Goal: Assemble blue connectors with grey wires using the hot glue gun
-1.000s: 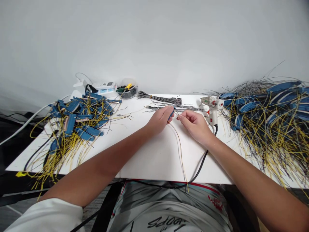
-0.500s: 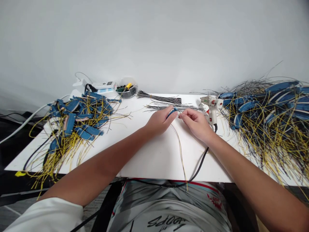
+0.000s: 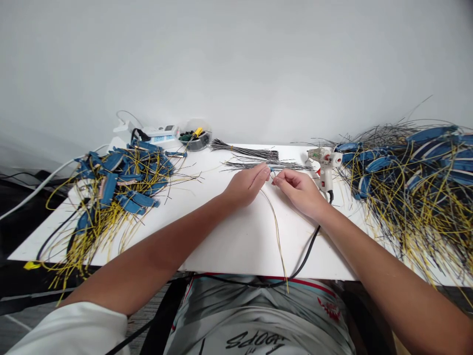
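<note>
Near the middle of the white table [image 3: 229,241], my left hand [image 3: 248,185] is closed round a small blue piece [image 3: 271,170], mostly hidden by the fingers. Thin yellow and dark wires [image 3: 276,227] hang from under that hand and run down past the table's front edge. Just to the right, my right hand [image 3: 295,187] pinches a thin wire end at the tip of the blue piece. Behind both hands lie loose dark wires [image 3: 236,164] and a tied bundle of them [image 3: 247,149].
A white glue gun [image 3: 325,170] stands right of my right hand, its black cable [image 3: 310,246] crossing the front edge. Blue pieces with yellow wires pile up at left [image 3: 135,177] and right [image 3: 406,172]. A clear bowl [image 3: 201,143] and a power strip [image 3: 162,135] stand at the back.
My left fingers have shifted over the blue piece, so less of it shows. My right hand has barely moved and keeps its pinch.
</note>
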The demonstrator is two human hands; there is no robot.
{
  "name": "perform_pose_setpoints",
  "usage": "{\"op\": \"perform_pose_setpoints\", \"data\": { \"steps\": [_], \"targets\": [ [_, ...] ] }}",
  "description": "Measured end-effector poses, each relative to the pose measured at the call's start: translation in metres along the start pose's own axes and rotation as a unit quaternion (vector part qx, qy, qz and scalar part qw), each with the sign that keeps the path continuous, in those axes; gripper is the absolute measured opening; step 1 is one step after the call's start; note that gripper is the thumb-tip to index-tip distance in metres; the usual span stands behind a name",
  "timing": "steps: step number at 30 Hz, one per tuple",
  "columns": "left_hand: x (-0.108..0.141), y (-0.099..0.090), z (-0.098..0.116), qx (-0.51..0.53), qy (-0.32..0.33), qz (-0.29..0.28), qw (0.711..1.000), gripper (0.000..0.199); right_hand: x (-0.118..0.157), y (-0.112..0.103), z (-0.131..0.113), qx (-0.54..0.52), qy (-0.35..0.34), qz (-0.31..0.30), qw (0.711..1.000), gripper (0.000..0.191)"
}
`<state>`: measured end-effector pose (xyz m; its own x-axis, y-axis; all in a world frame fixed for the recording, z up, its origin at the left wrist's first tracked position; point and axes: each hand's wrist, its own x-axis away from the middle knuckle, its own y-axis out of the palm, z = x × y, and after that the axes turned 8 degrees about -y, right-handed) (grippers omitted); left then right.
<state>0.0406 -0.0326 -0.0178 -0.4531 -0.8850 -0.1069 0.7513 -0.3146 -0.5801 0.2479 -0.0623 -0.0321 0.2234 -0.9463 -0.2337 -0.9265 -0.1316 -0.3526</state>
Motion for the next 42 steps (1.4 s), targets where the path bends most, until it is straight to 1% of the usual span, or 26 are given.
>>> {"op": "perform_pose_setpoints", "data": {
  "steps": [7, 13, 17, 20, 27, 34, 42],
  "targets": [
    [-0.002, 0.002, -0.004, -0.008, -0.001, -0.001, 1.0, 0.045, 0.001, 0.0, -0.001, 0.007, 0.007, -0.01, 1.0, 0.031],
    [-0.002, 0.003, -0.003, -0.02, -0.008, -0.007, 1.0, 0.044, 0.003, 0.0, -0.007, 0.046, 0.002, -0.021, 0.999, 0.033],
    [-0.002, 0.002, -0.001, -0.034, -0.007, -0.015, 0.999, 0.043, 0.005, -0.001, -0.01, 0.086, -0.016, -0.053, 0.995, 0.033],
    [-0.003, 0.003, -0.001, -0.043, -0.006, -0.02, 0.999, 0.043, 0.006, -0.001, -0.011, 0.09, -0.025, -0.073, 0.993, 0.031],
    [-0.003, 0.003, -0.002, -0.039, -0.013, -0.021, 0.999, 0.044, 0.005, -0.001, -0.009, 0.084, -0.024, -0.073, 0.993, 0.027],
    [-0.004, 0.003, -0.003, -0.047, -0.018, -0.021, 0.999, 0.044, 0.005, -0.002, -0.009, 0.088, -0.022, -0.073, 0.993, 0.028],
    [-0.003, 0.002, 0.002, -0.064, -0.026, -0.028, 0.997, 0.045, 0.006, -0.002, -0.01, 0.096, -0.021, -0.085, 0.992, 0.034]
  ]
}}
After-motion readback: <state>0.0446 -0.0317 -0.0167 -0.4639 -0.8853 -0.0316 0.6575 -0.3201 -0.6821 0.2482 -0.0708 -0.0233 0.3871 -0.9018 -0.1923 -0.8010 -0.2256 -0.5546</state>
